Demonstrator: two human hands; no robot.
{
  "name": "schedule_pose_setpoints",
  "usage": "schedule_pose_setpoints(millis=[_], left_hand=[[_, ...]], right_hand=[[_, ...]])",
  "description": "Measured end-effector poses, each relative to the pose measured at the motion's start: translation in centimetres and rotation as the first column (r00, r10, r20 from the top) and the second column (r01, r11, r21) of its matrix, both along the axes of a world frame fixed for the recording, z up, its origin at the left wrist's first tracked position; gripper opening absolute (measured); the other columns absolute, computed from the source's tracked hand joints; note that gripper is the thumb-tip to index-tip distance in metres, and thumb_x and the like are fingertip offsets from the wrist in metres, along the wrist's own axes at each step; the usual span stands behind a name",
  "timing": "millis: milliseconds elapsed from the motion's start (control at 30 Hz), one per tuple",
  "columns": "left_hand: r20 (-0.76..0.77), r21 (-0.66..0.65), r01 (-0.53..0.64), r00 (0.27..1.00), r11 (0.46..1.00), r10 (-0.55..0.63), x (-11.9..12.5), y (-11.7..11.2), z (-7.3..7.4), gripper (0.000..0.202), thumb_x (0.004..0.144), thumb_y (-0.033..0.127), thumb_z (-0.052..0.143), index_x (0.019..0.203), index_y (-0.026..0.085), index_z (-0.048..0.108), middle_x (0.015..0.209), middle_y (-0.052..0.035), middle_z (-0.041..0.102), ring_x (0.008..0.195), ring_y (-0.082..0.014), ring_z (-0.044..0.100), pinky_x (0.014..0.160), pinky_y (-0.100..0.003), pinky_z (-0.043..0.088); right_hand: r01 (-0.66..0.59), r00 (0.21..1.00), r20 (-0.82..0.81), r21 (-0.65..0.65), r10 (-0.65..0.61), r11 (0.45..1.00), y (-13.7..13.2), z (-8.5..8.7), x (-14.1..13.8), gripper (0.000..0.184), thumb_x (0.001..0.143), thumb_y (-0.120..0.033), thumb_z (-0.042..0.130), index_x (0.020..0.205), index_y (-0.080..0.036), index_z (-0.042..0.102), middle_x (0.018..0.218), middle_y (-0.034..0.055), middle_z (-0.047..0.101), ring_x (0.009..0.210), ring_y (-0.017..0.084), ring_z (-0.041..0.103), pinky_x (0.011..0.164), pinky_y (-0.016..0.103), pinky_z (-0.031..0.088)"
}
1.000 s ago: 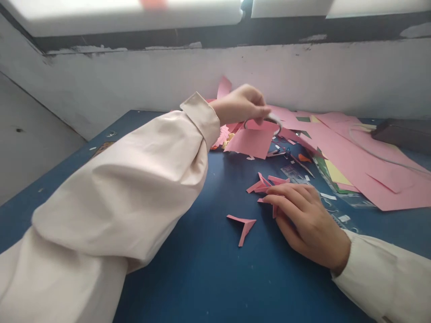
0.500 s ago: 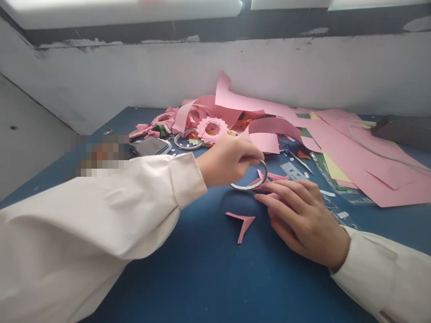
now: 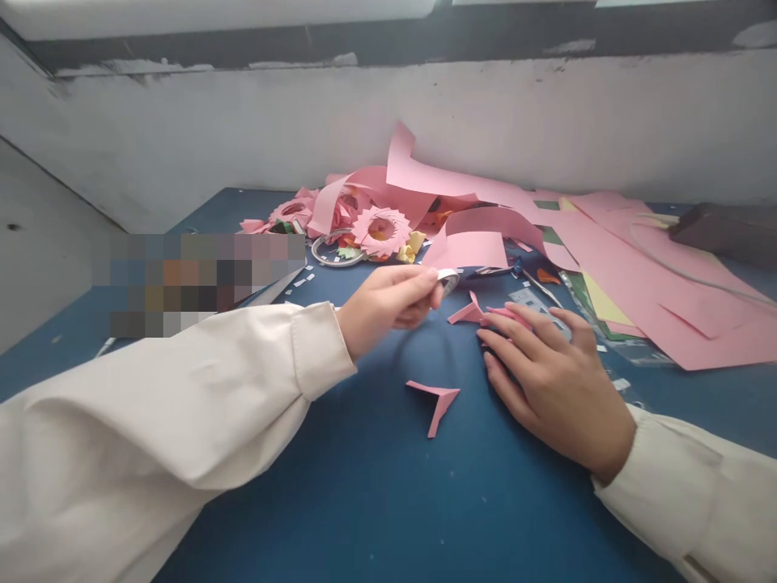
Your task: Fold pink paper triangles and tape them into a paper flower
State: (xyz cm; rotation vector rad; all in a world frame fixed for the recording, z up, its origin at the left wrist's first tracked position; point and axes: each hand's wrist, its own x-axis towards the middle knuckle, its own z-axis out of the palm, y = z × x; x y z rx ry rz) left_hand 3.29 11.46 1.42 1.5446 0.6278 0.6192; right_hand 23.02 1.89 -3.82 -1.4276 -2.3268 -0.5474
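Pinched in the fingers of my left hand (image 3: 388, 301) is a narrow, ring-shaped roll of tape (image 3: 450, 280), raised above the table. Most of the ring is hidden behind those fingers. My right hand (image 3: 555, 385) lies with fingers stretched out, its fingertips on small folded pink paper pieces (image 3: 467, 311), which it partly covers. Nearer to me, a V-shaped folded pink paper piece (image 3: 446, 395) lies alone on the blue table (image 3: 388, 502).
Pink pleated paper rings (image 3: 381, 233) and another tape roll (image 3: 331, 257) are heaped at the back. Curled pink paper (image 3: 479, 247) stands beside them. Large pink sheets (image 3: 685, 300), tweezers (image 3: 540, 286) and a dark object (image 3: 728, 235) are at the right. A blurred-out patch covers the left.
My left hand has moved slightly left and turned, so the tape roll is tilted and shows less of its ring. My right hand has shifted slightly, with its fingers still outstretched.
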Motion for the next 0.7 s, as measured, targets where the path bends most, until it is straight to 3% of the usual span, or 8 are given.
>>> schedule_pose_setpoints(millis=[67, 133, 267, 333, 433, 500, 600, 700], left_hand=[[-0.036, 0.223, -0.056, 0.997, 0.973, 0.066, 0.1, -0.8, -0.9, 0.029, 0.091, 0.033, 0.039, 0.069, 0.016, 0.048, 0.054, 0.0047, 0.031, 0.047, -0.0084, 0.030, 0.044, -0.022, 0.025], [-0.101, 0.438, -0.060, 0.988, 0.897, 0.116, 0.1, -1.5, -1.7, 0.028, 0.093, 0.032, 0.037, 0.073, 0.016, 0.050, 0.058, 0.0037, 0.038, 0.052, -0.0088, 0.036, 0.049, -0.022, 0.031], [-0.204, 0.693, 0.084, 0.976, 0.716, 0.082, 0.0, -2.3, -2.7, 0.024, 0.094, 0.026, 0.033, 0.076, 0.017, 0.048, 0.063, 0.0016, 0.050, 0.057, -0.0107, 0.046, 0.057, -0.023, 0.037], [-0.197, 0.813, 0.129, 0.979, 0.568, 0.060, 0.1, -2.4, -2.8, 0.023, 0.093, 0.024, 0.034, 0.077, 0.017, 0.049, 0.063, -0.0001, 0.054, 0.056, -0.0122, 0.048, 0.057, -0.025, 0.038], [-0.173, 0.947, 0.161, 0.985, 0.279, 0.021, 0.2, -2.3, -2.8, 0.023, 0.092, 0.020, 0.037, 0.076, 0.015, 0.052, 0.060, -0.0014, 0.058, 0.054, -0.0133, 0.050, 0.057, -0.027, 0.036], [-0.181, 0.973, 0.179, 0.984, 0.147, 0.001, 0.3, -2.3, -2.8, 0.022, 0.092, 0.018, 0.039, 0.077, 0.014, 0.054, 0.059, -0.0011, 0.060, 0.054, -0.0126, 0.051, 0.057, -0.028, 0.035], [-0.192, 0.979, 0.192, 0.981, 0.062, -0.014, 0.5, -2.6, -2.7, 0.024, 0.092, 0.018, 0.040, 0.073, 0.015, 0.054, 0.058, 0.0008, 0.059, 0.051, -0.0106, 0.049, 0.055, -0.027, 0.034], [-0.199, 0.979, 0.199, 0.980, 0.054, 0.010, 0.6, -3.2, -2.7, 0.032, 0.093, 0.020, 0.040, 0.064, 0.015, 0.052, 0.052, 0.0025, 0.055, 0.045, -0.0090, 0.044, 0.049, -0.026, 0.032]], right_hand=[[0.042, 0.999, -0.017, 0.036, -0.042, 0.998, 0.0, 0.0, 0.0, 0.024, 0.087, -0.021, 0.050, 0.107, -0.013, 0.061, 0.117, 0.0111, 0.063, 0.113, 0.031, 0.053, 0.098, 0.051, 0.029], [0.061, 0.996, -0.071, 0.078, -0.055, 0.995, 0.0, 0.2, -0.1, 0.029, 0.086, -0.020, 0.053, 0.114, -0.014, 0.057, 0.115, 0.0103, 0.063, 0.108, 0.029, 0.056, 0.094, 0.048, 0.032], [0.062, 0.980, -0.196, 0.094, -0.042, 0.994, -0.1, 0.3, -0.1, 0.040, 0.085, -0.019, 0.054, 0.125, -0.015, 0.048, 0.096, 0.0083, 0.066, 0.089, 0.024, 0.061, 0.078, 0.040, 0.037], [0.030, 0.971, -0.237, 0.075, -0.012, 0.997, 0.0, 0.3, -0.1, 0.048, 0.085, -0.020, 0.053, 0.131, -0.014, 0.041, 0.092, 0.0082, 0.064, 0.087, 0.024, 0.061, 0.077, 0.039, 0.037], [-0.037, 0.955, -0.290, 0.081, 0.059, 0.996, 0.2, 0.3, -0.1, 0.057, 0.084, -0.019, 0.055, 0.137, -0.014, 0.033, 0.096, 0.0103, 0.063, 0.089, 0.025, 0.060, 0.081, 0.041, 0.039], [-0.088, 0.949, -0.296, 0.096, 0.113, 0.991, 0.2, 0.5, -0.2, 0.059, 0.082, -0.017, 0.058, 0.136, -0.014, 0.034, 0.098, 0.0107, 0.064, 0.089, 0.025, 0.060, 0.082, 0.041, 0.039], [-0.057, 0.932, -0.346, 0.151, 0.107, 0.987, 0.1, 1.0, -0.6, 0.061, 0.078, -0.020, 0.066, 0.133, -0.017, 0.037, 0.094, 0.0088, 0.066, 0.078, 0.021, 0.060, 0.077, 0.038, 0.041], [-0.002, 0.938, -0.338, 0.214, 0.076, 0.977, -0.3, 1.6, -0.6, 0.054, 0.078, -0.026, 0.068, 0.126, -0.019, 0.043, 0.081, 0.0039, 0.067, 0.063, 0.016, 0.059, 0.068, 0.034, 0.038]])
